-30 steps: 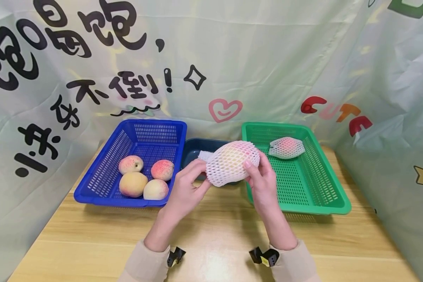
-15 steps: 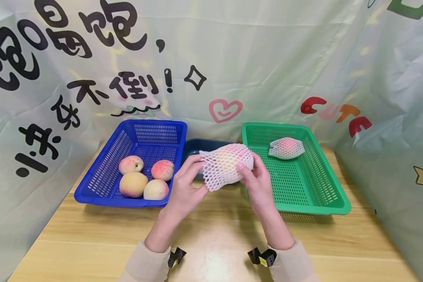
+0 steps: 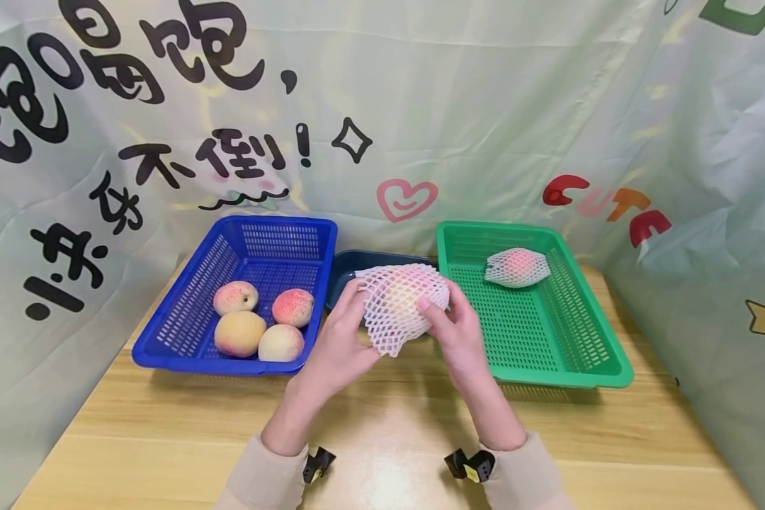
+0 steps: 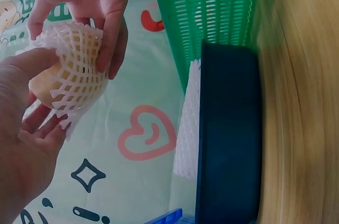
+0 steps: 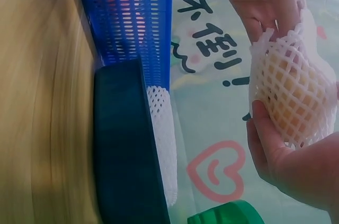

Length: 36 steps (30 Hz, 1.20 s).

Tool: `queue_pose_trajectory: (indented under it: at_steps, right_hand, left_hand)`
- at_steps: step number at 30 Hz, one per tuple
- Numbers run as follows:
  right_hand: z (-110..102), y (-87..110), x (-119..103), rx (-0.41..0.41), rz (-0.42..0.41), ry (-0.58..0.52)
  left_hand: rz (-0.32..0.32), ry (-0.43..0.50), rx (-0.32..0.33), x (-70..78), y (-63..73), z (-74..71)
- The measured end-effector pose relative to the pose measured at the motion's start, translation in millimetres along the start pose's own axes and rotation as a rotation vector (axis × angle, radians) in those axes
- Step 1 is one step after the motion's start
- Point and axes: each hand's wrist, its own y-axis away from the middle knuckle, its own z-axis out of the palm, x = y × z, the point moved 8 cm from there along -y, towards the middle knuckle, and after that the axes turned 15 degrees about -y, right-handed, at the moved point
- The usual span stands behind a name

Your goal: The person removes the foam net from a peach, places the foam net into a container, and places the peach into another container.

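Note:
In the middle of the head view, a peach (image 4: 45, 86) sits inside a white foam fruit net (image 3: 385, 322), held above the table. My right hand (image 3: 462, 340) grips the netted peach from the right, thumb on the near side. My left hand (image 3: 341, 347) holds the net's open edge at the left, fingers and thumb spreading it. Bare peach skin shows through that opening in the left wrist view. Some of the left fingers are hidden behind the net.
A blue basket (image 3: 185, 340) at left holds several peaches (image 3: 240, 333). The green basket (image 3: 602, 340) at right has one netted peach (image 3: 518, 268). Between them stands a dark blue bin (image 3: 344, 269); white foam netting (image 4: 188, 134) shows above its rim in the wrist views.
Both hands and the netted peach have shifted slightly left and down. The net's open end has widened and turned downward at the left hand. Baskets and their fruit stay put.

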Motion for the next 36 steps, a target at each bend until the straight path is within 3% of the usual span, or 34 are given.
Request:
queue_pose_trajectory:
  at_steps: [10, 18, 27, 36]
  right_hand:
    - [8, 2.7, 11, -0.038, 0.046, 0.045]
    - [10, 2.8, 12, -0.048, 0.050, 0.055]
    - [7, 1.9, 7, -0.026, 0.042, 0.045]
    - [3, 0.9, -2, 0.015, -0.037, -0.044]
  left_hand:
    - [-0.029, -0.106, -0.059, -2.4, 2.3, 4.4]
    - [-0.052, -0.140, -0.103, -4.3, 3.2, 6.6]
    - [-0.049, -0.132, -0.077, -5.0, 3.0, 3.6]
    - [-0.033, -0.184, -0.021, -5.0, 1.0, -1.0]
